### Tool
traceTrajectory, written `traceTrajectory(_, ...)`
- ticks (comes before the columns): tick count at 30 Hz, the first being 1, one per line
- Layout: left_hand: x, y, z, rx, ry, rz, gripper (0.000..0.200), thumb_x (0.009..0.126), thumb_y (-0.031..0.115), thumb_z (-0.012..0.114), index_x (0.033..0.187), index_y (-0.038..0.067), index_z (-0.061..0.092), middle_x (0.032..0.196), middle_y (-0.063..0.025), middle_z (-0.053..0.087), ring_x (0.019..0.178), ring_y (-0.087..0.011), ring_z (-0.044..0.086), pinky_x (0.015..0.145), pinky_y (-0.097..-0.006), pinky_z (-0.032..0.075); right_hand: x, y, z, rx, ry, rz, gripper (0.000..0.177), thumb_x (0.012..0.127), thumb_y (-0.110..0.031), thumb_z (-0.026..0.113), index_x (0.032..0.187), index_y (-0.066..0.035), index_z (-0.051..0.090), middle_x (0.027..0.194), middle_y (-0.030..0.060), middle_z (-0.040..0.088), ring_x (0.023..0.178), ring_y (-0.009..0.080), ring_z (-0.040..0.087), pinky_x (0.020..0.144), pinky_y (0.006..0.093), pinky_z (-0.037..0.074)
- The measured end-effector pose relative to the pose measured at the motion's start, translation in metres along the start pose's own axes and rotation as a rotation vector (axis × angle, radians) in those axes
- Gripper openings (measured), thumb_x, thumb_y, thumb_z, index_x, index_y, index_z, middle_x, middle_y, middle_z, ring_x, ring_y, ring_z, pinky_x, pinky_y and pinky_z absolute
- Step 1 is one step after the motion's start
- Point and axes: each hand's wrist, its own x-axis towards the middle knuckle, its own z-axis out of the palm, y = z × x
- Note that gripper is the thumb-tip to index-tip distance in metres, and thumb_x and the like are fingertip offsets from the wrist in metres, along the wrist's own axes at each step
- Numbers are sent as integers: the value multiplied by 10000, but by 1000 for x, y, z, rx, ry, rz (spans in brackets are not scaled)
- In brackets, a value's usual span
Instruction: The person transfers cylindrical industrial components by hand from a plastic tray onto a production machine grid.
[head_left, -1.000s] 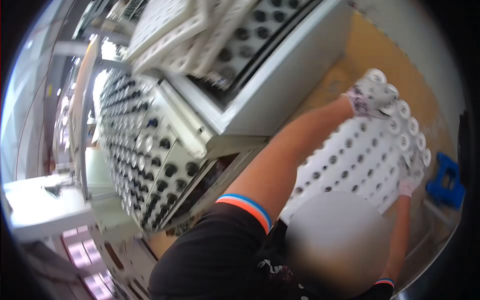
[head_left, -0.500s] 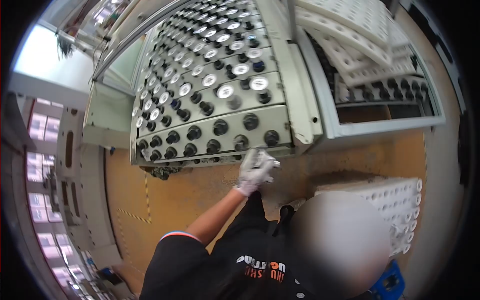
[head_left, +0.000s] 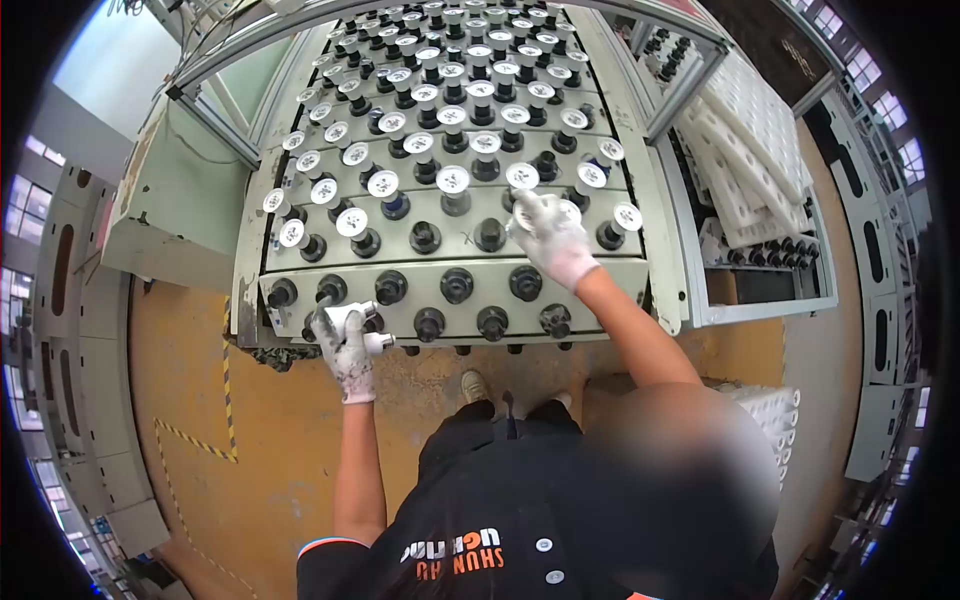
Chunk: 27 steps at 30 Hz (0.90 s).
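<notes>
My left hand (head_left: 346,352), in a smudged white glove, is closed around white lamp parts (head_left: 380,343) with narrow stems, just over the front edge of the machine. Stretched over the machine bed, my gloved right hand (head_left: 553,238) has its fingers closed at a white round-topped lamp part (head_left: 569,212); its fingertips partly hide that part. Rows of black holders (head_left: 457,285) stand on the pale bed. Those further back carry white lamp parts with round, patterned tops (head_left: 453,180), while several front holders are bare.
A metal frame (head_left: 705,90) spans the machine. White perforated trays (head_left: 745,150) lie stacked at an angle on the right-hand rack, with more perforated white trays (head_left: 770,410) near the floor. A pale cabinet (head_left: 175,215) stands at left; yellow-black tape (head_left: 228,400) marks the floor.
The view has swung so the machine faces me squarely. Both hands now show, where one showed before. My left hand is further left; my right hand has come into view over the bed.
</notes>
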Motion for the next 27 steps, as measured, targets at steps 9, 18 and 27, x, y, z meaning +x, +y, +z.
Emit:
traceTrajectory(9, 53, -12, -84, 117, 351, 59, 545, 901, 73, 538, 1361, -53, 275, 1212, -163, 469, 1008, -179, 547, 840, -284, 487, 34, -11, 74, -241, -197, 34, 564, 769, -226, 692, 1263, -153, 428, 1075, 166, 527, 936, 326, 609, 769, 424, 513)
traceTrajectory(18, 148, -30, -123, 1040, 269, -5, 593, 833, 395, 587, 1254, 14, 416, 1116, -267, 482, 1007, -418, 525, 842, -503, 453, 27, -13, 54, -12, 7, -28, 799, 748, -272, 721, 1423, -156, 308, 1134, 167, 502, 980, 339, 576, 834, 417, 489)
traceTrajectory(27, 146, -48, -129, 1271, 96, 88, 612, 826, 293, 648, 1310, 50, 363, 1157, -245, 493, 1042, -385, 524, 855, -477, 451, 87, -104, 94, 46, 48, -314, 178, 806, -176, 601, 965, -94, 608, 834, 127, 640, 835, 310, 605, 748, 416, 471)
